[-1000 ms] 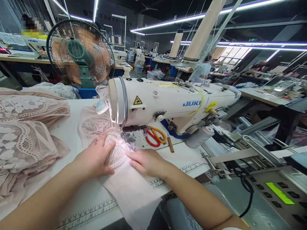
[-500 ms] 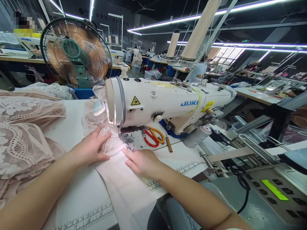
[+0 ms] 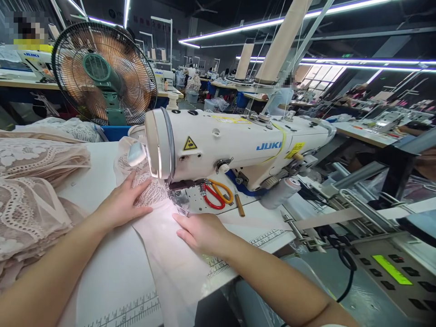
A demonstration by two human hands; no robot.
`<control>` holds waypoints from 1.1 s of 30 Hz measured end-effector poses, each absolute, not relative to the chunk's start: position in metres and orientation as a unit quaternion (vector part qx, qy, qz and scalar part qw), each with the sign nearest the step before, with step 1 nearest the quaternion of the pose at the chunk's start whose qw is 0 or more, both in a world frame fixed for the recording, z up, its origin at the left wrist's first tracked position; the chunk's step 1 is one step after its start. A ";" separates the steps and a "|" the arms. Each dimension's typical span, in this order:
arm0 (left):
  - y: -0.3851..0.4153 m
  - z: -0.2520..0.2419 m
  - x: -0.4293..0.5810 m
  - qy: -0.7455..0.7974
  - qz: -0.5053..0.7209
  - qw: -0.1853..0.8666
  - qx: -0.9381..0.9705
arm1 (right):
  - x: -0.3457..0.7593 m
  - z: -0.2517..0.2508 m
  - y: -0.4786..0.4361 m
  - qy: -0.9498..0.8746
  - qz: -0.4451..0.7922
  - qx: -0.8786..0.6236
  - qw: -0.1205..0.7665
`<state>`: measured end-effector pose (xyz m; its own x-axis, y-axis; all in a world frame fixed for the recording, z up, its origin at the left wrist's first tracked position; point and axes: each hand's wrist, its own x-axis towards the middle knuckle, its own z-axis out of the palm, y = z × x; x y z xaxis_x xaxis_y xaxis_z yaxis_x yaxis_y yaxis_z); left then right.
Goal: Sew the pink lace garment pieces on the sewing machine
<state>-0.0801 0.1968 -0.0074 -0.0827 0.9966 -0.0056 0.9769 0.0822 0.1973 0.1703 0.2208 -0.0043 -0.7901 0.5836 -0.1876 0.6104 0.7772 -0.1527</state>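
Observation:
A pale pink lace piece (image 3: 150,193) with a smooth fabric panel (image 3: 170,254) lies under the head of a white JUKI sewing machine (image 3: 204,145). My left hand (image 3: 124,202) rests on the lace left of the needle area, fingers spread and pressing it down. Close to the presser foot, my right hand (image 3: 200,231) pinches the panel's right edge between thumb and forefinger. The panel hangs over the table's front edge toward me. The needle tip itself is hard to make out.
Red-handled scissors (image 3: 214,196) and a wooden-handled tool (image 3: 240,206) lie right of the needle, near a grey thread cone (image 3: 282,193). Stacked lace pieces (image 3: 30,204) fill the left side. A large fan (image 3: 105,72) stands behind; a control box (image 3: 388,272) sits at right.
The fabric has moved away from me under the machine head, so the smooth panel now lies closer to the needle. My left hand has shifted slightly left and away; my right hand stays nearly in place.

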 end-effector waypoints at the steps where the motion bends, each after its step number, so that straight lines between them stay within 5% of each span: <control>1: 0.197 -0.007 -0.080 0.737 0.071 0.061 0.670 | 0.170 -0.004 0.221 0.940 -0.104 0.318 0.066; 10: 0.183 0.010 -0.046 0.731 0.031 -0.051 0.680 | 0.178 -0.001 0.225 0.948 -0.139 0.284 0.038; 15: 0.152 0.017 0.018 0.616 -0.074 0.046 0.783 | 0.199 0.007 0.237 0.962 -0.205 0.177 0.023; 20: 0.139 0.013 0.037 0.536 -0.139 -0.037 0.832 | 0.208 0.007 0.244 0.968 -0.228 0.098 0.026; 33: 0.157 0.003 -0.002 0.576 -0.045 0.045 0.815 | 0.207 0.008 0.244 0.962 -0.250 0.103 0.036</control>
